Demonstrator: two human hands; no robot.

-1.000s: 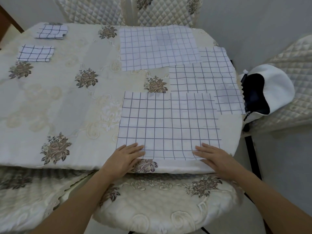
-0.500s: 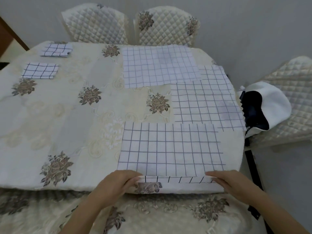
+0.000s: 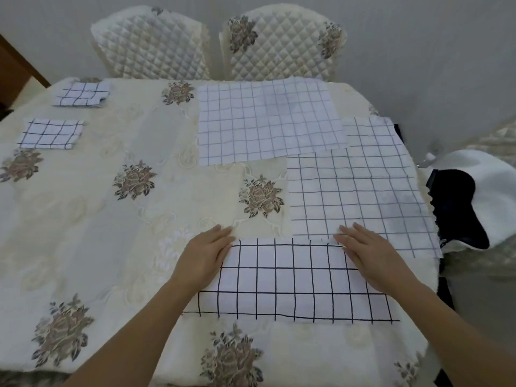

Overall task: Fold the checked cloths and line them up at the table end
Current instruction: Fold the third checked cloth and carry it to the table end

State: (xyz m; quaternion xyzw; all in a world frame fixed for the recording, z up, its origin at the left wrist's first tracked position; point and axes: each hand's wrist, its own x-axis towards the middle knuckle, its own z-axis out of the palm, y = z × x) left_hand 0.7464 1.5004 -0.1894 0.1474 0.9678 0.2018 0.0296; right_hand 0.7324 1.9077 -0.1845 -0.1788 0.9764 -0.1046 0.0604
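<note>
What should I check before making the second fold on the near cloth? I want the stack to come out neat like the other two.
1. First fold done: near cloth lies doubled into a strip. Ok.
2. Both hands flat on it: left hand and right hand press the far corners. Ok.
3. Folded edges matched: hidden under the hands. Cannot tell.
4. Clear of its neighbour: the far right corner touches or overlaps the flat cloth on the right. Not ok.
5. Space at the table end: two folded cloths lie there, with bare tablecloth nearer. Ok.
</note>
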